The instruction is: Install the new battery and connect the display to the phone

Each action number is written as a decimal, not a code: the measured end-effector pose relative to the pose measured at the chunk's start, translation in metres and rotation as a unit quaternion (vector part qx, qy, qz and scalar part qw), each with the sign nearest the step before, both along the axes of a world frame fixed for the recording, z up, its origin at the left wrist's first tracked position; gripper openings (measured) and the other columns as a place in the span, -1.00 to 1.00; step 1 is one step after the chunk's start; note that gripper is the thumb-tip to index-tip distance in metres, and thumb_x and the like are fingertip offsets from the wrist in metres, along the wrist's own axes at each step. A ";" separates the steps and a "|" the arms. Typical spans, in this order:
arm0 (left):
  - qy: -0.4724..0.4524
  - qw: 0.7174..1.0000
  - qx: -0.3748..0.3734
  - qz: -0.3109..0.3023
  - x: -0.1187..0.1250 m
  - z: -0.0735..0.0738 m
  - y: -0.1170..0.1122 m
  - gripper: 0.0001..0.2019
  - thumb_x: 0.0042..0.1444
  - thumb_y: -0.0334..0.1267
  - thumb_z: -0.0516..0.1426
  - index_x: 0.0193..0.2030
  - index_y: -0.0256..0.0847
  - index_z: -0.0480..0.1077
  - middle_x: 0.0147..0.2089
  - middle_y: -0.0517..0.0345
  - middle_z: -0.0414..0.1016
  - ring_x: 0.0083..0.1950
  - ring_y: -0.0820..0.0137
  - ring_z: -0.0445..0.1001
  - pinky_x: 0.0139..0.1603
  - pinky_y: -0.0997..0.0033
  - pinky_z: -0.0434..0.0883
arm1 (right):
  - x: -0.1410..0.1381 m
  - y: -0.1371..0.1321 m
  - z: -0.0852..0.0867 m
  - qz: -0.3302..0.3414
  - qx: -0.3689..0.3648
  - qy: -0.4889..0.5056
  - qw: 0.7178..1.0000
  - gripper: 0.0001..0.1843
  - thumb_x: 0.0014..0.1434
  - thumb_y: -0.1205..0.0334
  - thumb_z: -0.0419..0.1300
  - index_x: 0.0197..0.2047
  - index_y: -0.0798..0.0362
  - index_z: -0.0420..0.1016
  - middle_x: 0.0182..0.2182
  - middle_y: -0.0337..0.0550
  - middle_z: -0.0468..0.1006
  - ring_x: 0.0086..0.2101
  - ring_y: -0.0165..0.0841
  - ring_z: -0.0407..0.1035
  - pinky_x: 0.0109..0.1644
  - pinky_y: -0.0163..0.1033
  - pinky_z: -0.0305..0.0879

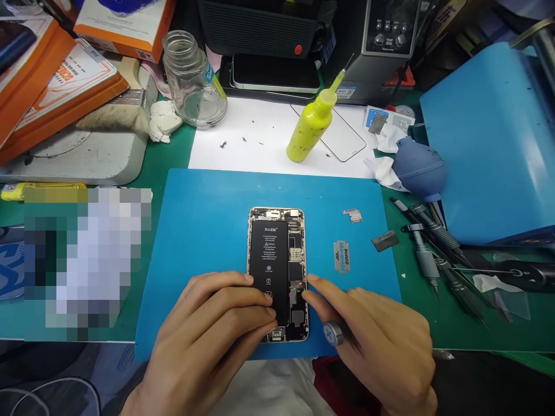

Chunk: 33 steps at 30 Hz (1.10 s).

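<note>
On the blue mat, between our two hands, the opened phone lies with its long axis running away from us. Our left hand, unclenched, reaches farther over it, fingertips resting on the battery's lower half. Our right hand meets the right edge with finger and thumb, grasping a round-capped tool beneath them.

The black battery carries "WARNING" beside a triangle sign, below a line of Chinese characters. "DORCO" stands on the razor blade, "TEMP" on the grey machine.
</note>
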<state>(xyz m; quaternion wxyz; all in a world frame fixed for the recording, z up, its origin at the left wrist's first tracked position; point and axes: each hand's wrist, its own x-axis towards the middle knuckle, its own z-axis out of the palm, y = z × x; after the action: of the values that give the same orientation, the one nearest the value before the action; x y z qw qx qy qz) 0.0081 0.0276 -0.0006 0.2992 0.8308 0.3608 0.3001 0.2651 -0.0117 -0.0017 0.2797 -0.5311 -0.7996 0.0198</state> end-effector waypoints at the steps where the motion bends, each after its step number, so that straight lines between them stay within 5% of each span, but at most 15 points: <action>1: 0.000 1.000 0.001 0.000 0.001 0.000 0.000 -0.83 0.51 -0.47 0.28 0.09 -0.11 0.58 0.06 0.26 0.79 0.28 0.44 0.57 0.43 0.45 0.42 | 0.000 0.000 0.000 0.009 0.003 -0.001 1.000 -0.76 0.52 0.50 0.37 0.21 0.21 0.63 -0.48 -0.40 0.46 -0.51 -0.55 0.30 -0.37 -0.23 0.17; 6: -0.007 1.000 -0.004 0.018 0.004 -0.002 -0.004 -0.84 0.53 -0.46 0.27 0.06 -0.09 0.57 0.05 0.27 0.79 0.26 0.41 0.60 0.40 0.40 0.44 | -0.002 -0.001 0.010 0.041 -0.007 -0.045 0.998 -0.71 0.55 0.62 0.20 0.22 0.31 0.62 -0.45 -0.31 0.46 -0.48 -0.49 0.27 -0.38 -0.18 0.11; 12: -0.027 0.999 -0.002 0.030 0.003 -0.005 -0.005 -0.85 0.51 -0.47 0.29 0.05 -0.11 0.57 0.04 0.24 0.80 0.22 0.39 0.64 0.37 0.35 0.48 | -0.005 0.004 0.019 0.065 0.000 -0.105 0.992 -0.78 0.61 0.50 0.16 0.17 0.36 0.61 -0.38 -0.19 0.60 -0.43 -0.40 0.42 -0.30 -0.12 0.22; 16: -0.038 0.999 -0.001 0.034 0.002 -0.003 -0.005 -0.88 0.53 -0.44 0.27 0.02 -0.11 0.57 0.02 0.25 0.80 0.20 0.40 0.67 0.34 0.35 0.52 | -0.003 0.009 0.012 0.025 -0.037 -0.013 0.999 -0.80 0.66 0.42 0.14 0.02 0.13 0.61 -0.47 -0.34 0.51 -0.51 -0.47 0.37 -0.41 -0.20 0.17; 21: -0.065 0.996 0.007 0.066 0.003 0.015 -0.010 -0.91 0.54 -0.40 0.29 0.03 -0.11 0.58 0.01 0.24 0.82 0.16 0.46 0.73 0.33 0.43 0.59 | -0.014 -0.004 0.022 0.006 -0.101 0.174 0.979 -0.89 0.69 0.26 0.20 0.01 -0.03 0.52 -0.39 -0.40 0.65 -0.53 -0.56 0.47 -0.31 -0.42 0.42; 26: -0.178 0.979 -0.088 0.051 0.020 0.026 -0.013 -0.93 0.58 -0.26 0.28 -0.03 -0.11 0.58 -0.01 0.23 0.81 0.04 0.53 0.80 0.11 0.61 0.71 | -0.037 -0.014 0.034 -0.015 -0.156 0.267 0.951 -0.83 0.71 0.24 0.12 -0.02 -0.04 0.48 -0.51 -0.48 0.52 -0.67 -0.58 0.30 -0.55 -0.47 0.28; 33: -0.169 0.980 -0.024 0.106 0.031 0.014 -0.015 -0.93 0.56 -0.41 0.26 0.02 -0.16 0.51 -0.01 0.16 0.81 0.04 0.52 0.83 0.17 0.68 0.68 | -0.054 -0.023 0.021 -0.084 -0.039 0.244 0.965 -0.89 0.56 0.37 0.34 0.04 -0.05 0.65 -0.28 -0.32 0.75 -0.44 -0.46 0.57 -0.29 -0.31 0.48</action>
<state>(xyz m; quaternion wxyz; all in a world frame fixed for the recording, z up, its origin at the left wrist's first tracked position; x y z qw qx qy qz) 0.0392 0.0128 0.0129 0.3424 0.7173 0.3986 0.4576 0.2106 -0.0347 0.0194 0.4460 -0.5856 -0.6584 0.1568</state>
